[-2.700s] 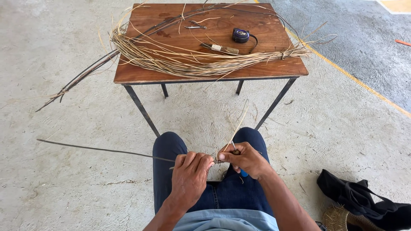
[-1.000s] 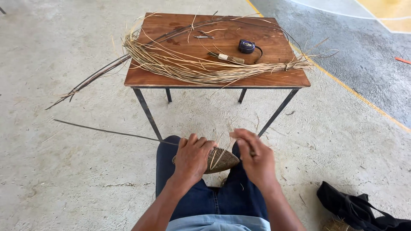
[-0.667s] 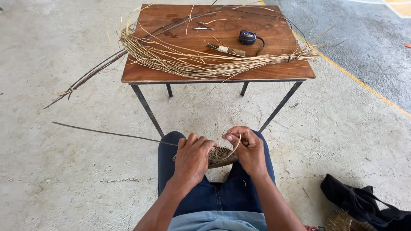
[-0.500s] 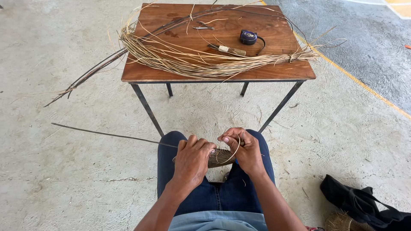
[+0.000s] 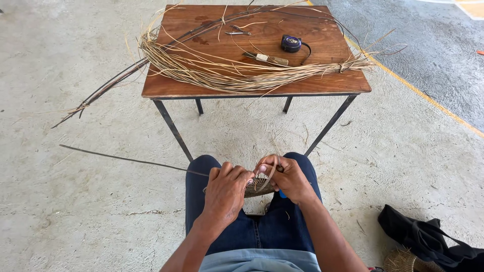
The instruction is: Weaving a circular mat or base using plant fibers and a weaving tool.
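Concrete floor (image 5: 65,211), pale and cracked, lies under the seated person, whose knees in dark blue trousers point toward a wooden desk (image 5: 322,83); over the lap, between the thighs, both hands meet on a small woven piece (image 5: 258,187), a dark, rounded bit of basketwork. Left hand (image 5: 227,194) is curled down over the near-left side of it, fingers closed on its rim; right hand (image 5: 287,176) is pinched shut on a pale strip (image 5: 268,176) that loops up and over the piece's edge. A second ago that hand stood higher and more open, with the strip drawn out loose; it has since come down against the weave and the loop has shortened, so I judge one stitch is being pulled snug rather than a new one begun. Woven piece itself has hardly shifted on the lap.

Outward from the grip, a long thin dark rod (image 5: 126,160) runs from under the left hand far out over the floor to the left. On the desk, a long bundle of pale straw-coloured fibre (image 5: 227,75) curves from the left edge to the right edge, its dark stems overhanging the left side; a small round dark tape measure (image 5: 291,43) and a knife-like tool (image 5: 267,59) lie toward the far right corner. A black bag (image 5: 428,242) sits on the floor at the right.
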